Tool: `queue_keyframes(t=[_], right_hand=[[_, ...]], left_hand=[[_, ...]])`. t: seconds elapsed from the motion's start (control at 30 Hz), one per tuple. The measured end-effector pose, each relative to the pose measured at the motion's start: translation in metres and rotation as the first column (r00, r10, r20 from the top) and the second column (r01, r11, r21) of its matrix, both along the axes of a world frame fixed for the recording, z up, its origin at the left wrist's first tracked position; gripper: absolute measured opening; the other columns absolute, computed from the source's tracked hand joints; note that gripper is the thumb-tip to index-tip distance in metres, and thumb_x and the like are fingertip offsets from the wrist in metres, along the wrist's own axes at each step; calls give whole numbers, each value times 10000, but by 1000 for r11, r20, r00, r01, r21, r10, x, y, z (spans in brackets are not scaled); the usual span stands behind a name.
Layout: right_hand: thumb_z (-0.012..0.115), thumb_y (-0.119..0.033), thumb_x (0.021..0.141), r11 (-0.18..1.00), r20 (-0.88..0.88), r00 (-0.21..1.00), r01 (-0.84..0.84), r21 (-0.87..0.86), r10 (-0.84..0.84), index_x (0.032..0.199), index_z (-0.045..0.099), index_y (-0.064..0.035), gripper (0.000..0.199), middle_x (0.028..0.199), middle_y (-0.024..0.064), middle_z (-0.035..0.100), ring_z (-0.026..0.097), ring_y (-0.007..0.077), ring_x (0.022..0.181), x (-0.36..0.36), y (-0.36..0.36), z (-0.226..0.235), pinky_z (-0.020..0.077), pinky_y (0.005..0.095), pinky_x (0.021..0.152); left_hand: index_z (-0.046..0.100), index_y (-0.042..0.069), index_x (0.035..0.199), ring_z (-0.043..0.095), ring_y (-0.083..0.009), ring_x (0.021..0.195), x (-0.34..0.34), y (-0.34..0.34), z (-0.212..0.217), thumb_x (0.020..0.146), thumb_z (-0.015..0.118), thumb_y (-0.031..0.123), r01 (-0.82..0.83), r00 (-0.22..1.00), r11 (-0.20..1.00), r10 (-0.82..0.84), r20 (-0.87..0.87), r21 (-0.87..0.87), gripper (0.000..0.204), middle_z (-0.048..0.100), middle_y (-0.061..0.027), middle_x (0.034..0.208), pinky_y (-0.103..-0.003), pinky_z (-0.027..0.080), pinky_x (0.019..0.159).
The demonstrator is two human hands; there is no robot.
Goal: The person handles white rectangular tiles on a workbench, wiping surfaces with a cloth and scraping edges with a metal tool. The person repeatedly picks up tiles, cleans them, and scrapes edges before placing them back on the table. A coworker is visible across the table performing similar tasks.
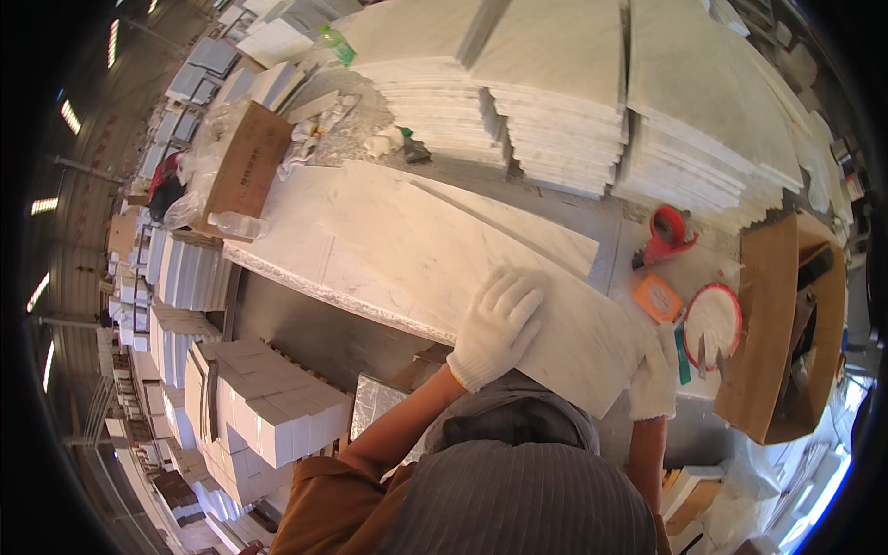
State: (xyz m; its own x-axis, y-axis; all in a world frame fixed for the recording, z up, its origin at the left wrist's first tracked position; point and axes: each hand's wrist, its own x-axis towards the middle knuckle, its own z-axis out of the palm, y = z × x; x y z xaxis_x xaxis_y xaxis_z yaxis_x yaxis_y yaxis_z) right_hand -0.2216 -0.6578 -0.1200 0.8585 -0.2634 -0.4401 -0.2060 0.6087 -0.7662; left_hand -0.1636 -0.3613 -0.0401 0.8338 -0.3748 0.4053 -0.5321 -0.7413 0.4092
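Observation:
A long white marble slab point(564, 324) with faint grey veins lies slantwise across the worktable in front of me. My left hand point(499, 324), in a white knitted glove, rests on top of it with the fingers stretched out flat. At the slab's right end, my right hand point(654, 379), gloved alike, grips the edge; its fingertips are partly hidden. Behind the long slab, a narrower marble strip point(527, 225) shows along the far side. Close to my right hand are an orange box point(658, 298), a red tape dispenser point(668, 238) and a round red-rimmed container point(713, 319).
Tall stacks of marble slabs point(555, 102) stand along the far side. An open cardboard box point(763, 324) bounds the right. Another carton point(245, 162) and a clear plastic bottle point(237, 225) sit at the left end. White boxes point(268, 393) are piled at lower left.

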Motion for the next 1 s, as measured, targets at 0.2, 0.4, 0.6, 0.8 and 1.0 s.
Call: queue_keyframes(t=[0.2,0.4,0.6,0.8,1.0], right_hand=[[541,-132,1037,966,149,967,-224,128,205,1512,367,16,527,1463,157,526,554,249,1315,10,6,25,448,388,1113],[539,-326,1047,890,156,878,-457,-7,452,1488,429,-16,551,1474,108,532,536,255,1330,0,12,21,438,407,1115],[581,-321,1015,877,141,926,-377,299,350,1497,428,-19,590,1483,111,530,526,257,1346,10,11,30,440,416,1112],[577,-308,1032,914,120,944,-329,240,308,1427,505,-52,477,1433,101,566,539,235,1319,10,-8,17,422,412,1124],[591,-335,1031,928,-38,994,-86,362,107,1379,536,-87,431,1369,53,606,562,209,1291,-1,-27,6,469,381,1066]], left_hand=[[580,25,1231,538,-368,1246,-1,-2,13,830,710,122,-35,999,999,35,2,-21,432,595,-145,1294,-531,410,1114],[591,32,1237,555,-352,1225,-6,-3,6,844,702,130,-54,998,998,54,20,17,420,611,-134,1259,-514,421,1108],[603,52,1260,564,-349,1226,-4,-5,11,844,707,117,-80,996,997,81,29,-12,434,617,-128,1279,-521,429,1104],[588,47,1270,553,-351,1243,-7,9,3,847,721,144,-106,993,994,106,56,2,454,603,-136,1284,-517,422,1108],[589,63,1292,560,-372,1225,1,63,-2,847,735,144,-422,900,906,417,128,16,476,597,-154,1306,-499,457,1054]])
